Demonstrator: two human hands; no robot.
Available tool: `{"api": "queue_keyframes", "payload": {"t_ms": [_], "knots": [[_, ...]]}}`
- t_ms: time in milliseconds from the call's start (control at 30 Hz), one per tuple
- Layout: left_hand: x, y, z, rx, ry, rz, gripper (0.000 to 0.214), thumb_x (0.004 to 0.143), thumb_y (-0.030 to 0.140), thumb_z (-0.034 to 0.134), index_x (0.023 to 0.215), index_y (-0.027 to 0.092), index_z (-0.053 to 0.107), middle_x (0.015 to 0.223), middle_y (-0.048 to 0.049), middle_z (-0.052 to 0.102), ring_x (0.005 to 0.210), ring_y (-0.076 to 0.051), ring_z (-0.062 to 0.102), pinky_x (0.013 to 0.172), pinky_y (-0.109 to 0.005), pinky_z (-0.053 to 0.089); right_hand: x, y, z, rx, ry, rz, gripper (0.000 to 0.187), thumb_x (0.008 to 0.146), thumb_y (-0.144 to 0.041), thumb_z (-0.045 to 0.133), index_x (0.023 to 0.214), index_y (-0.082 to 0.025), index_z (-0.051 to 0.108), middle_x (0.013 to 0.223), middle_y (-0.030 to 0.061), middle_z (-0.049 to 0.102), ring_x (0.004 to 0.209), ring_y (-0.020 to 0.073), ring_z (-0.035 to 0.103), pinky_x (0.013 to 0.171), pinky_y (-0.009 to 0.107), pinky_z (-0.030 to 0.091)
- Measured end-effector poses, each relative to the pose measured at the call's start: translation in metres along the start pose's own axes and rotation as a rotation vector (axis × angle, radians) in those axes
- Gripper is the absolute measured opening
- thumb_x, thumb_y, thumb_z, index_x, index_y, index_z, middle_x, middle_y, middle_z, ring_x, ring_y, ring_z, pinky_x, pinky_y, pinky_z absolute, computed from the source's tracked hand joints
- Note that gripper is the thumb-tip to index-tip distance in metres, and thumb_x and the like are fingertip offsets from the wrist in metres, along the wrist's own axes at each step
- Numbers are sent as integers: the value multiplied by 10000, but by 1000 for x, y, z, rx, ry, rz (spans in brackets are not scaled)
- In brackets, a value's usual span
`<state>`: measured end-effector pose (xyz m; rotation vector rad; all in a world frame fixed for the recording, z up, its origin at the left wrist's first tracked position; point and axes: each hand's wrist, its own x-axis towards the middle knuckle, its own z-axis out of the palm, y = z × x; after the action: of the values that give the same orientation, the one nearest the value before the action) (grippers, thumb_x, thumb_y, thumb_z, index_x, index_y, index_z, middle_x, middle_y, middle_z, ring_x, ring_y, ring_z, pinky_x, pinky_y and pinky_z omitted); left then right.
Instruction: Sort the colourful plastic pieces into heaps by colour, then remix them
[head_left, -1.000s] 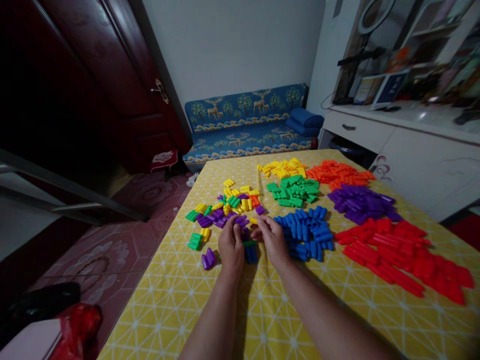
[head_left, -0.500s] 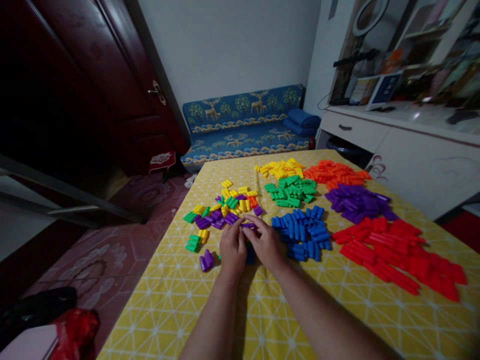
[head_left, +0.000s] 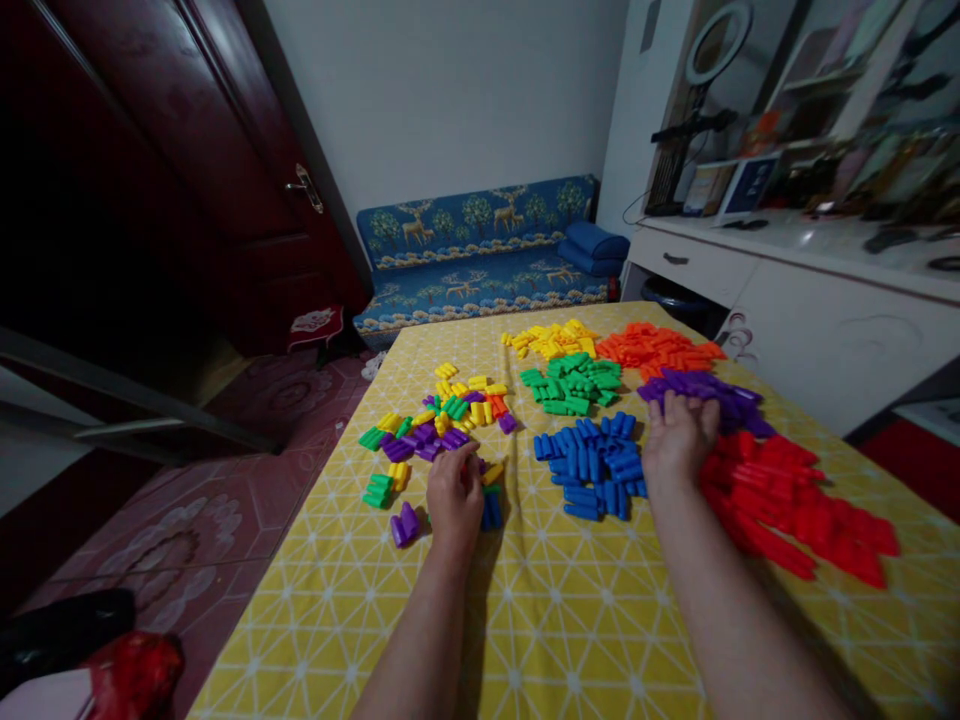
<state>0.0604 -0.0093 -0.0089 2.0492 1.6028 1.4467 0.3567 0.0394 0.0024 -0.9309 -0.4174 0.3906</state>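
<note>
In the head view, the landmark is the blue heap (head_left: 589, 460) of tube-shaped plastic building pieces on the yellow patterned tablecloth (head_left: 517, 620). The right hand (head_left: 680, 437) is just right of it, at the near edge of the purple heap (head_left: 724, 395) and beside the red heap (head_left: 799, 500). Its fingers are bent over the purple pieces; I cannot tell whether they grip one.

The left hand (head_left: 456, 492) is left of the blue heap, fingers curled inward; whether a piece is inside cannot be told. A yellow piece (head_left: 493, 474) and a blue piece (head_left: 491, 512) lie just beside it.

Beyond the blue heap is the green heap (head_left: 574, 385), then the yellow heap (head_left: 551, 340), with the orange heap (head_left: 660, 348) farther right. These six look already grouped by single colour. Left of the blue heap, the mixed-colour cluster (head_left: 454, 410) appears ungrouped, with a purple pair (head_left: 405, 525) and a green piece (head_left: 378, 491) lying loose nearby.
</note>
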Motion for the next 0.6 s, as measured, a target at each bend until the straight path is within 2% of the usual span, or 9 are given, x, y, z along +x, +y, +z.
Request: {"api": "queue_keyframes", "payload": {"t_ms": [100,200,267,367,433,467,533,600], "knots": [[0,-3,-2,61,54,-29,225,890,179,493,1024,186,673,945,-76,688,914,-217,633,826,-345,489,-16,-4,7,61,-38,62,490,774,-407,604,1233,-321,454,1381,44,472,1196,199,573,913,431,497],[0,-3,-5,134,92,-79,229,864,187,517,1033,189,672,967,-76,688,912,-226,639,806,-343,491,-52,-17,27,34,-217,62,410,816,-402,581,1195,-257,523,1330,89,540,1141,210,607,896,391,501],[0,-1,-8,156,90,-108,231,865,198,512,1029,192,674,972,-74,694,908,-229,643,794,-341,489,-80,-24,39,-93,-450,45,315,843,-371,569,1115,-214,595,1168,96,643,994,205,657,819,349,521],[-1,3,-10,196,75,-152,243,872,217,496,1031,195,678,972,-75,698,907,-239,642,780,-347,488,-118,-27,49,-407,-896,-64,209,827,-213,562,1002,-221,677,991,54,702,859,192,662,785,329,522],[-1,4,-11,239,55,-161,252,851,220,513,1035,200,683,981,-81,697,922,-256,632,789,-364,487,-137,-21,49,-629,-1141,-207,319,759,-77,552,981,-246,705,1012,39,702,945,202,646,864,333,500],[-1,4,-11,258,40,-151,263,826,212,531,1039,202,686,992,-85,695,936,-267,624,803,-377,486,-145,-17,48,-728,-1219,-269,392,727,-26,541,996,-255,711,1038,38,697,995,205,633,898,328,485],[-2,3,-10,278,4,-108,306,763,180,563,1038,211,694,1014,-89,693,960,-285,604,838,-403,479,-156,-8,46,-877,-1281,-316,459,706,15,529,1030,-257,708,1049,45,692,1009,204,628,900,309,476],[-2,3,-9,269,-49,-62,339,711,144,574,1012,223,706,1013,-83,698,972,-290,592,866,-417,470,-162,0,44,-946,-1262,-302,401,740,-6,535,1010,-247,706,1027,51,695,958,199,641,852,293,483]]}}
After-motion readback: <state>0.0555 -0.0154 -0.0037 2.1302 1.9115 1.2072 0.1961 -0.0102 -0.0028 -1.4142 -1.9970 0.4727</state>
